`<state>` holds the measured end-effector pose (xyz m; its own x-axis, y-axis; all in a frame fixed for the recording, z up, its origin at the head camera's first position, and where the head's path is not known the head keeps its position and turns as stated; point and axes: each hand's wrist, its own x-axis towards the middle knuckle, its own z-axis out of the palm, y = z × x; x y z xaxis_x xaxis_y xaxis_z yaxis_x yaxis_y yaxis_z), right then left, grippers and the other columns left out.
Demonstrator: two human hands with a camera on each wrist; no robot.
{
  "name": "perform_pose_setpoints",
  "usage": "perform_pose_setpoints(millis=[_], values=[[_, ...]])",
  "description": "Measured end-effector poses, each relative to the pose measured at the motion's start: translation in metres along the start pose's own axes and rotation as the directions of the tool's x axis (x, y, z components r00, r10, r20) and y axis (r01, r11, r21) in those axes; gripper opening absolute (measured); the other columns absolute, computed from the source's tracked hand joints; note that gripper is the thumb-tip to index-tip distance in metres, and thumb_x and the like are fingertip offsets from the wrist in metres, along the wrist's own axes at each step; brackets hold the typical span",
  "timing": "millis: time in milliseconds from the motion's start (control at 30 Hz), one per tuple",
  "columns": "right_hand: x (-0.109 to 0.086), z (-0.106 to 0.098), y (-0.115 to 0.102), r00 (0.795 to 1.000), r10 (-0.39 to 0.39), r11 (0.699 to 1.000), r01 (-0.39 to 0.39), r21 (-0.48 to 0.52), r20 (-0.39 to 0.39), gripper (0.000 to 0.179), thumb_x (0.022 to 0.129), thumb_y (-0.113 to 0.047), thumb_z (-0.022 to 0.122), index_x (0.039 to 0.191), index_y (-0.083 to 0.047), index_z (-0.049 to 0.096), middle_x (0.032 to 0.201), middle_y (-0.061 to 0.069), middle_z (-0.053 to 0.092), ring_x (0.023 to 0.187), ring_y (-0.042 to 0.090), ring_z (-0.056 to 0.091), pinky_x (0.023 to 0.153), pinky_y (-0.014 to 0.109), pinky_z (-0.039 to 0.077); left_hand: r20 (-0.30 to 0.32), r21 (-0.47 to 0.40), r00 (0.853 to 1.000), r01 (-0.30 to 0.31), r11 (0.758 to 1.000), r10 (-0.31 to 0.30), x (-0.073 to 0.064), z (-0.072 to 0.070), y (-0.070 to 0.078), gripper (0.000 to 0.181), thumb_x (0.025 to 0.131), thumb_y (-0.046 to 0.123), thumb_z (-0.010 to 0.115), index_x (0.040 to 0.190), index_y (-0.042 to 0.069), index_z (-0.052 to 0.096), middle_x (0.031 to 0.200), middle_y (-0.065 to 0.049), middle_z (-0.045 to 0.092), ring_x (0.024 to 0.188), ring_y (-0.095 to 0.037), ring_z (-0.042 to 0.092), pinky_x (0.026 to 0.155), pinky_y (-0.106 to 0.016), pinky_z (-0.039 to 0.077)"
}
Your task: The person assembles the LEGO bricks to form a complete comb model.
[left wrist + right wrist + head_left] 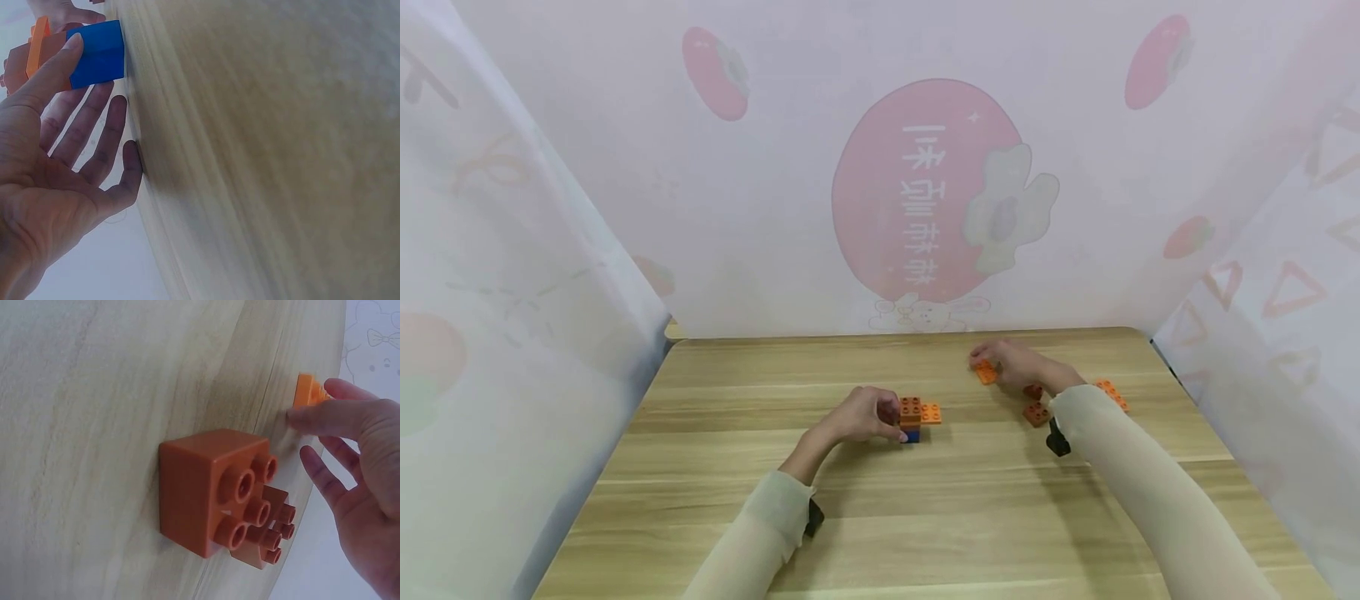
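Note:
In the head view, my left hand (859, 414) holds a small stack of toy building bricks near the middle of the table. The stack has a blue brick (100, 53) at the bottom, brown above it, an orange plate (932, 413) jutting out to the right, and a brown brick (910, 404) on top. The left thumb presses the stack's side while the other fingers reach behind it. Farther back and to the right, my right hand (1017, 365) pinches a flat orange studded plate (987, 372) between thumb and fingers, low over the wood.
Two brown bricks (1037, 413) lie under the right wrist, the nearer brown brick (187, 490) large in the right wrist view. Another orange plate (1112, 395) lies beyond the right sleeve. White printed cloth (775, 208) hangs behind and beside the wooden table (910, 533).

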<state>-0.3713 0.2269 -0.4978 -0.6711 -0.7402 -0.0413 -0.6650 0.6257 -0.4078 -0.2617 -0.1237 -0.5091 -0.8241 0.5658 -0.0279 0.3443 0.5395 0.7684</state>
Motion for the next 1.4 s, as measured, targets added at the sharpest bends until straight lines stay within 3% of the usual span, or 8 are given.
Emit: perform_pose_setpoints(millis=[167,300,467,633,800,1233,1400], values=[[-0.001,-0.001,-0.001,1.000,0.001,1.000,0.000,-0.021,0.014,0.049,0.087,0.005,0.079,0.135,0.004,0.069,0.146,0.028,0.057,0.136,0.050,0.052,0.109,0.062,0.046,0.002,-0.002,1.000,0.003,1.000,-0.003,0.000,0.000,0.000,0.025,0.082,0.016,0.094,0.093,0.013,0.072,0.091,0.006,0.076,0.085,-0.008,0.071,0.081,-0.026,0.058],[-0.002,0.000,-0.001,1.000,-0.019,0.999,0.019,-0.050,0.009,0.050,0.086,0.003,0.077,0.136,0.004,0.068,0.143,0.029,0.059,0.133,0.049,0.054,0.108,0.061,0.048,0.001,0.000,1.000,0.003,1.000,-0.003,0.000,-0.001,0.000,0.025,0.082,0.017,0.094,0.094,0.013,0.072,0.092,0.005,0.076,0.085,-0.008,0.071,0.080,-0.025,0.058],[-0.003,0.002,-0.001,0.999,-0.038,0.998,0.037,-0.047,-0.017,0.047,0.086,0.006,0.076,0.132,0.003,0.071,0.135,0.024,0.065,0.127,0.046,0.059,0.106,0.061,0.049,-0.002,0.000,1.000,0.006,1.000,-0.006,-0.001,-0.001,0.001,0.024,0.082,0.016,0.093,0.093,0.014,0.072,0.093,0.004,0.077,0.087,-0.010,0.072,0.081,-0.026,0.058],[-0.004,0.005,0.000,0.998,-0.033,0.999,0.031,-0.039,-0.055,0.037,0.087,-0.002,0.084,0.123,-0.001,0.076,0.124,0.017,0.071,0.118,0.039,0.064,0.102,0.058,0.052,0.001,-0.001,1.000,0.008,1.000,-0.008,-0.001,-0.001,0.002,0.024,0.082,0.016,0.093,0.093,0.014,0.072,0.092,0.004,0.077,0.087,-0.011,0.072,0.081,-0.026,0.058],[-0.004,0.006,0.000,0.997,-0.018,0.999,0.015,-0.040,-0.072,0.031,0.086,-0.011,0.089,0.115,-0.004,0.080,0.117,0.012,0.073,0.113,0.035,0.066,0.100,0.055,0.053,0.000,-0.004,1.000,0.013,1.000,-0.013,-0.001,-0.001,0.002,0.025,0.082,0.016,0.094,0.093,0.012,0.072,0.093,0.004,0.077,0.087,-0.009,0.072,0.081,-0.026,0.058],[-0.009,0.008,-0.008,0.993,0.068,0.998,-0.068,0.006,-0.095,0.029,0.087,-0.021,0.089,0.111,-0.007,0.081,0.111,0.006,0.074,0.104,0.027,0.069,0.093,0.050,0.057,0.002,0.005,1.000,0.011,1.000,-0.012,-0.001,-0.002,0.002,0.026,0.082,0.017,0.094,0.096,0.009,0.073,0.091,0.004,0.076,0.085,-0.009,0.070,0.080,-0.027,0.057],[-0.010,0.012,-0.007,0.989,0.088,0.996,-0.087,0.013,-0.120,0.028,0.087,-0.024,0.090,0.109,-0.008,0.081,0.108,0.003,0.074,0.100,0.023,0.068,0.090,0.047,0.057,0.003,-0.013,1.000,0.011,1.000,-0.011,-0.001,-0.001,0.001,0.025,0.082,0.017,0.094,0.093,0.012,0.072,0.091,0.005,0.077,0.086,-0.011,0.072,0.080,-0.028,0.058]])
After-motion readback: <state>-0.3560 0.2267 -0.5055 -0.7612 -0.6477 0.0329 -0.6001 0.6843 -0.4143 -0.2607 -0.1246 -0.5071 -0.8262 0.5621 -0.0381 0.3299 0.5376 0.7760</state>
